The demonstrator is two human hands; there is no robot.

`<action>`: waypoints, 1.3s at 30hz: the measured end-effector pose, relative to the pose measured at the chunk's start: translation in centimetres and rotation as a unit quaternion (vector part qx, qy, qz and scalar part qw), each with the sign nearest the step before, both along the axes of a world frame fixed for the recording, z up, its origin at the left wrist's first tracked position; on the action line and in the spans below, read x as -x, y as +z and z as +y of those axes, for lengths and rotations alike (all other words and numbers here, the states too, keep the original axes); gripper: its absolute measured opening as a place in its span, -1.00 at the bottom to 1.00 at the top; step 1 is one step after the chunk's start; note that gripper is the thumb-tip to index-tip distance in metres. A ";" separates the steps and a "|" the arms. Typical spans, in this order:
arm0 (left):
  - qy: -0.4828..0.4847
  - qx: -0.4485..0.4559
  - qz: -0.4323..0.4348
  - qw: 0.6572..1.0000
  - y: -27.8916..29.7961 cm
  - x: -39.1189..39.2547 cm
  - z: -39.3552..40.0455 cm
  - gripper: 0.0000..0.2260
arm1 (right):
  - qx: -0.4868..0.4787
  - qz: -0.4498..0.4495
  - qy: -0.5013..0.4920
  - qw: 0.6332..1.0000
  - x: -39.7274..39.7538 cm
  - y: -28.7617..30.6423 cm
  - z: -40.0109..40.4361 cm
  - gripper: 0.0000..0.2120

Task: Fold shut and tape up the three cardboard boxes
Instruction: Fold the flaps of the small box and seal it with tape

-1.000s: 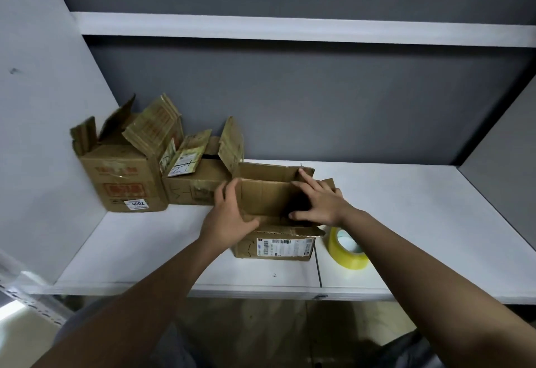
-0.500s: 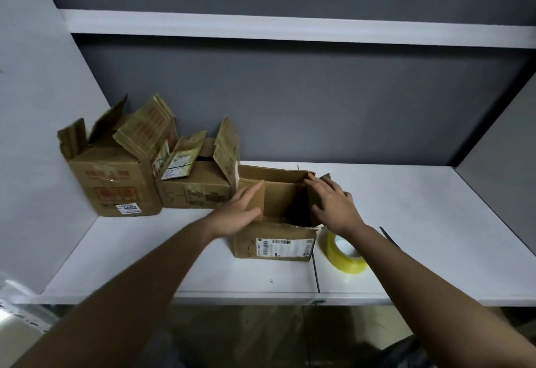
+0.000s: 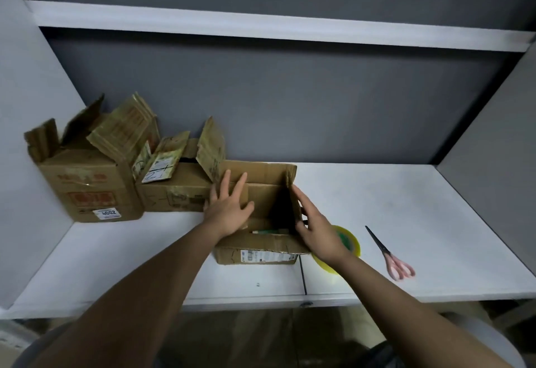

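Nearest the bench's (image 3: 87,275) front edge, the small brown cardboard box (image 3: 258,254) sits open; the left hand (image 3: 229,208) lies flat, fingers spread, on its left flap, while the right hand (image 3: 317,230) presses straight fingers against the upright right flap; pushed unevenly, that flap could spring back or the box could skid; just right lie one yellow tape roll (image 3: 352,247) and one pair of pink-handled scissors (image 3: 390,254); farther left stand two more open boxes, the medium carton (image 3: 174,190) and the tall carton (image 3: 87,188); three boxes in all.
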State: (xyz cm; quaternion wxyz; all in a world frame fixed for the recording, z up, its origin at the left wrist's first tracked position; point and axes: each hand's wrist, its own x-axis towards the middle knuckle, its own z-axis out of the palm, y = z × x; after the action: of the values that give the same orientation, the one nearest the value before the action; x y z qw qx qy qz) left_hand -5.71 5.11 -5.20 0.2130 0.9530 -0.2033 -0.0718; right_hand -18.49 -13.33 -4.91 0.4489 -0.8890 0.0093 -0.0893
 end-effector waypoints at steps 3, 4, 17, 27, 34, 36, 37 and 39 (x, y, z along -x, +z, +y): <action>0.004 0.025 0.021 0.999 0.4 0.4 0.4 -0.41 | 0.086 0.017 0.046 0.995 0.2 1.0 -0.5 -0.28; 0.006 0.026 0.014 1.000 0.6 0.5 0.7 -0.43 | 0.124 0.034 0.068 0.989 0.2 1.2 -0.7 -0.29; 0.010 0.337 0.084 0.938 1.3 0.7 3.4 -0.50 | -0.044 0.171 0.101 0.979 3.4 0.8 -1.9 -0.40; -0.018 0.085 0.006 0.996 2.9 2.0 2.3 -0.46 | -0.004 -0.009 -0.139 0.990 -0.3 -0.7 -0.2 -0.32; -0.010 0.108 0.020 0.994 -1.5 1.8 3.0 -0.57 | 0.058 0.071 -0.020 0.996 -3.1 -2.1 -0.3 -0.48; -0.005 0.187 0.069 0.980 -2.8 2.3 2.9 -0.59 | 0.035 0.070 -0.025 0.997 -2.7 -2.9 0.1 -0.52; -0.001 0.223 0.077 0.972 -3.3 2.6 3.0 -0.61 | 0.031 0.062 -0.031 0.997 -2.3 -3.2 0.3 -0.53; 0.019 0.253 0.052 0.966 -3.8 3.1 3.1 -0.65 | 0.011 0.035 -0.047 0.998 -1.4 -3.7 0.5 -0.56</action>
State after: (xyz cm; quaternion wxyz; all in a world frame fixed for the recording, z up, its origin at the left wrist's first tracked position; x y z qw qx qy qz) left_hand -8.83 8.17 -8.98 0.4591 0.8665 -0.1855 -0.0632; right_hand -17.11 -12.83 -8.62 0.4336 -0.8953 0.0656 -0.0789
